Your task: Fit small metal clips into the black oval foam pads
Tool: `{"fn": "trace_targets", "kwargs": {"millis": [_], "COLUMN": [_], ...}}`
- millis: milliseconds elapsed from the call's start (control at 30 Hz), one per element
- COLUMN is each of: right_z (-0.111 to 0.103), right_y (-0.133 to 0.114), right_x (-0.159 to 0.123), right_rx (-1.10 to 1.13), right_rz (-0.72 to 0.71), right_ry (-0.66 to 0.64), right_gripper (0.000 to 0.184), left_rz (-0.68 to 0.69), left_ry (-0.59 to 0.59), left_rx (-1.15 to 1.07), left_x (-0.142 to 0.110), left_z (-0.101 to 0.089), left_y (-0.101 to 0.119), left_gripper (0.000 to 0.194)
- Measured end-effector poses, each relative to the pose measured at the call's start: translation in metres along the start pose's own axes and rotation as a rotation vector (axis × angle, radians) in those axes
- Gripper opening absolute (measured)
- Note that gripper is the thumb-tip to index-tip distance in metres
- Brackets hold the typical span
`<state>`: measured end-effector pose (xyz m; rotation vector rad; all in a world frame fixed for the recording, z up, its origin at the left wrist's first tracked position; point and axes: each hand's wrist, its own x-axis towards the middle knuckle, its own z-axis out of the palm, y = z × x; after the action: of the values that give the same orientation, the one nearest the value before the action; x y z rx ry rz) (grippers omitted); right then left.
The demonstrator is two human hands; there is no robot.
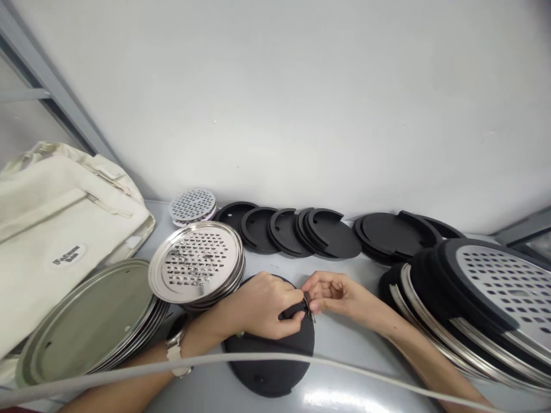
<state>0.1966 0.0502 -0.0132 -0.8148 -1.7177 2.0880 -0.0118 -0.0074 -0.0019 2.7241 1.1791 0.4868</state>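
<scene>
My left hand (pixel 271 304) is closed around a short black handle-like piece (pixel 291 311), whose end points toward my right hand (pixel 338 293). Thumb and fingers of the right hand pinch at that end, where a small metal wire-like part (pixel 310 313) sticks out and hangs down. What exactly the right fingertips grip is partly hidden. Below the hands a round black disc (pixel 273 376) lies flat on the grey table (pixel 344 361), and the left hand covers part of it.
Stacked metal grater discs (pixel 202 264) and green round lids (pixel 90 324) stand at left beside a cream bag (pixel 51 212). Black notched discs (pixel 331 235) line the wall. Rimmed perforated discs (pixel 508 281) pile up at right. A pale cable (pixel 241 357) crosses the foreground.
</scene>
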Motion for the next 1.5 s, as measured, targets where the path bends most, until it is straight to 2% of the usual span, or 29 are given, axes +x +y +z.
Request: {"fn": "trace_targets", "kwargs": {"millis": [533,1500], "right_z": [0.004,0.009], "right_y": [0.005,0.004], "right_x": [-0.001,-0.001], "right_rx": [0.112,0.104], "right_rz": [0.098,0.106], "right_ry": [-0.112,-0.075], "right_gripper": [0.028,0.027], "left_rz": [0.103,0.083], "left_ry": [-0.055,-0.081], "left_rx": [-0.116,-0.086], "left_x": [-0.005,-0.001], "left_z": [0.002,-0.001], "left_y": [-0.002,0.001], "left_gripper": [0.015,0.017]}}
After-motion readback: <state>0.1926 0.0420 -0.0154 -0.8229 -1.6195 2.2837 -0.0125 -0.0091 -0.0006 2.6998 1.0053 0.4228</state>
